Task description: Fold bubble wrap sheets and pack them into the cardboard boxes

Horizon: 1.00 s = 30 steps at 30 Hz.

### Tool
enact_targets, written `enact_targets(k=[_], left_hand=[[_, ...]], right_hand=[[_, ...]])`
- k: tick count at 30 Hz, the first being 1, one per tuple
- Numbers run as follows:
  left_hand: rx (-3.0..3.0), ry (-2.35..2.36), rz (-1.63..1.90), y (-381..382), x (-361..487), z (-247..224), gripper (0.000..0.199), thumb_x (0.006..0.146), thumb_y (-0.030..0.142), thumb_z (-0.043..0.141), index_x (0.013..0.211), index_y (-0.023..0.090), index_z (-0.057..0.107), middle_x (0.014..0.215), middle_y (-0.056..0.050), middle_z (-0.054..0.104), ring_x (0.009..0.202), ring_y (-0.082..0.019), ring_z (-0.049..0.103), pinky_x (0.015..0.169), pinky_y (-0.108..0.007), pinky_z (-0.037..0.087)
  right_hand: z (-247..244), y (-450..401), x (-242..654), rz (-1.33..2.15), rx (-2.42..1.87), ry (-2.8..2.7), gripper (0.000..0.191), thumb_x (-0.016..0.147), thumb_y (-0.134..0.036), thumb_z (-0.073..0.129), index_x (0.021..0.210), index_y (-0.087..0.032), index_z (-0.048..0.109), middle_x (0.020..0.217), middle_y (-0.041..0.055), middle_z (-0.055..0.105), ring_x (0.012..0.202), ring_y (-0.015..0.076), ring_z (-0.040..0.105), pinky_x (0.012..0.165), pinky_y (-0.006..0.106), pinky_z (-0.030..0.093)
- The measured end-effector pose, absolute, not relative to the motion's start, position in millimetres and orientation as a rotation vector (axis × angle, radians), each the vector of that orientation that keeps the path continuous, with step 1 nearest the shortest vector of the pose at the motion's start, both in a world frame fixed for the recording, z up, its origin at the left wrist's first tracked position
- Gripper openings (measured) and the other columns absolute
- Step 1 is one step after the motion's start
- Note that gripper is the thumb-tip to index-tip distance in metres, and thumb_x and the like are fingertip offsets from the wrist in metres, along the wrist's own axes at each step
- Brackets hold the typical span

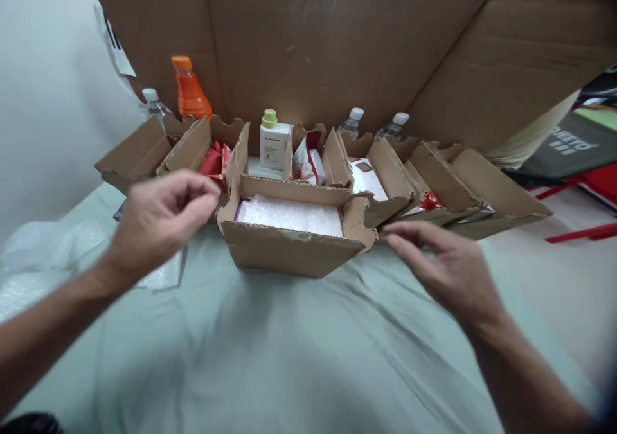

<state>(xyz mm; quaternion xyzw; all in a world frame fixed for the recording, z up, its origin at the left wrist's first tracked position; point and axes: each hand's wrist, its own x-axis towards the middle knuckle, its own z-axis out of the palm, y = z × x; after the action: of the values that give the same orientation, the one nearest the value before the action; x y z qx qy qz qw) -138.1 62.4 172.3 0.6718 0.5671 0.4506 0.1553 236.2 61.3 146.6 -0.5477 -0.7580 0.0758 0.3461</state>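
Note:
A small cardboard box [294, 254] stands in the middle, with a bubble-wrapped item [292, 217] inside. My left hand [168, 212] hovers left of this box, its fingers curled towards the thumb, and nothing shows between them. Beyond its fingertips lie red packets [216, 161] in another box. On the other side, my right hand [441, 263] has thumb and forefinger drawn together close to the box's right corner. Whether it touches the corner I cannot tell. No item is visible in it.
Several open cardboard boxes stand in a row behind, holding a white bottle [274, 146] and packets. An orange bottle [191, 93] and clear bottles stand before a tall cardboard panel [313, 54]. Bubble wrap [53, 244] lies left on the green cloth [289, 350]. Red bars [581, 233] are at right.

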Motion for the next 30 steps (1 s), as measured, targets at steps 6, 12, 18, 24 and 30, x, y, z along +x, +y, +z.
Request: enact_targets(k=[6, 12, 18, 24, 30], left_hand=[[1.537, 1.486, 1.317, 46, -114, 67, 0.071, 0.081, 0.048, 0.074, 0.141, 0.016, 0.053, 0.136, -0.015, 0.065, 0.121, -0.029, 0.065, 0.108, -0.048, 0.051], [1.376, 1.437, 1.448, 38, -78, 67, 0.078, 0.081, 0.047, 0.076, 0.147, 0.015, 0.048, 0.137, -0.017, 0.065, 0.129, -0.031, 0.062, 0.116, -0.051, 0.045], [1.23, 1.65, 1.383, -71, -103, 52, 0.075, 0.082, 0.052, 0.077, 0.143, 0.016, 0.053, 0.135, -0.017, 0.066, 0.13, -0.034, 0.061, 0.116, -0.052, 0.045], [1.251, 1.677, 1.55, -58, -131, 93, 0.065, 0.08, 0.047, 0.081, 0.132, 0.016, 0.058, 0.122, -0.013, 0.071, 0.114, -0.029, 0.07, 0.103, -0.045, 0.056], [1.526, 1.511, 1.558, -63, -89, 93, 0.08, 0.083, 0.038, 0.077, 0.154, 0.02, 0.044, 0.151, -0.017, 0.055, 0.144, -0.033, 0.05, 0.123, -0.052, 0.039]], right_hand=[[66, 57, 208, 0.584, -1.394, -1.736, 0.073, 0.081, -0.063, 0.074, 0.139, -0.02, 0.058, 0.134, 0.0156, 0.069, 0.118, 0.0328, 0.067, 0.093, 0.047, 0.058], [65, 52, 175, 0.714, -1.265, -1.642, 0.074, 0.083, -0.064, 0.072, 0.14, -0.02, 0.057, 0.136, 0.0166, 0.068, 0.124, 0.0349, 0.065, 0.108, 0.053, 0.051], [71, -29, 160, 0.64, -1.265, -1.724, 0.076, 0.085, -0.059, 0.074, 0.149, -0.022, 0.053, 0.142, 0.0174, 0.064, 0.134, 0.0393, 0.058, 0.113, 0.058, 0.047], [112, -4, 124, 0.716, -1.143, -1.741, 0.078, 0.08, -0.064, 0.076, 0.144, -0.022, 0.056, 0.137, 0.0156, 0.068, 0.128, 0.036, 0.062, 0.111, 0.054, 0.048], [107, -19, 175, 0.752, -1.322, -1.617, 0.066, 0.077, -0.066, 0.077, 0.123, -0.02, 0.068, 0.125, 0.0152, 0.074, 0.119, 0.0377, 0.067, 0.106, 0.055, 0.051]])
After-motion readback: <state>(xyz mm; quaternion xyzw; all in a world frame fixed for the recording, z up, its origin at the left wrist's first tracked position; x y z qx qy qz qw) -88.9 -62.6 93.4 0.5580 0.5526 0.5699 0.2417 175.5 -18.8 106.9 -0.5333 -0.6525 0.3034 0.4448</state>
